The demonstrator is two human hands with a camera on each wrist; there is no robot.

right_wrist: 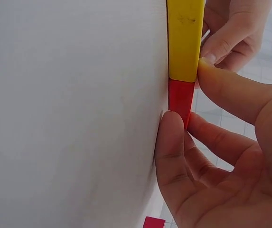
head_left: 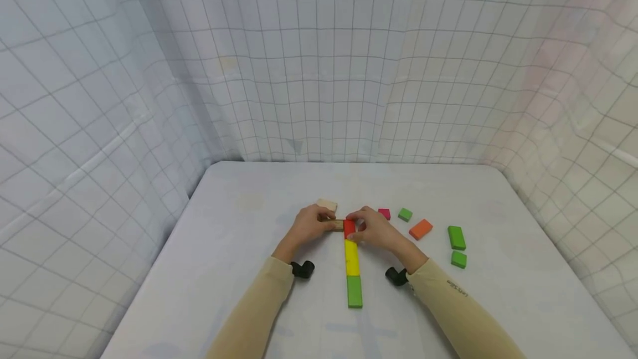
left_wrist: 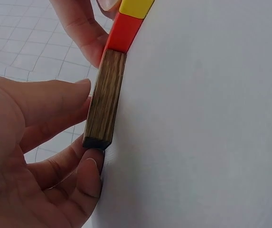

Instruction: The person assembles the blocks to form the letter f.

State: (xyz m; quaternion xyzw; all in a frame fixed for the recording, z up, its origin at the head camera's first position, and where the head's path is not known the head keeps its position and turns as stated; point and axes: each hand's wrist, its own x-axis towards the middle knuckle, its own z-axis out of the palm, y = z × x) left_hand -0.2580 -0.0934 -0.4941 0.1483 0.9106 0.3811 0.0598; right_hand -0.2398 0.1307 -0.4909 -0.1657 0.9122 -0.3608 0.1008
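A dark brown wood-grained block (left_wrist: 105, 102) lies between the thumb and fingers of my left hand (head_left: 310, 224), which grips it near its outer end. Its other end meets the side of a red block (head_left: 350, 229). My right hand (head_left: 379, 230) holds that red block, fingers at its far end and thumb by the joint with a yellow block (head_left: 352, 259). From there the yellow block runs toward me, and a green block (head_left: 354, 292) continues the line end to end. In the right wrist view the fingers partly cover the red block (right_wrist: 181, 95).
A cream block (head_left: 327, 204) lies just beyond my left hand. To the right are a small crimson block (head_left: 384, 213), a small green block (head_left: 405, 215), an orange block (head_left: 421, 229) and two more green blocks (head_left: 456, 238). Grid-patterned cloth walls (head_left: 319, 71) surround the white table (head_left: 239, 292).
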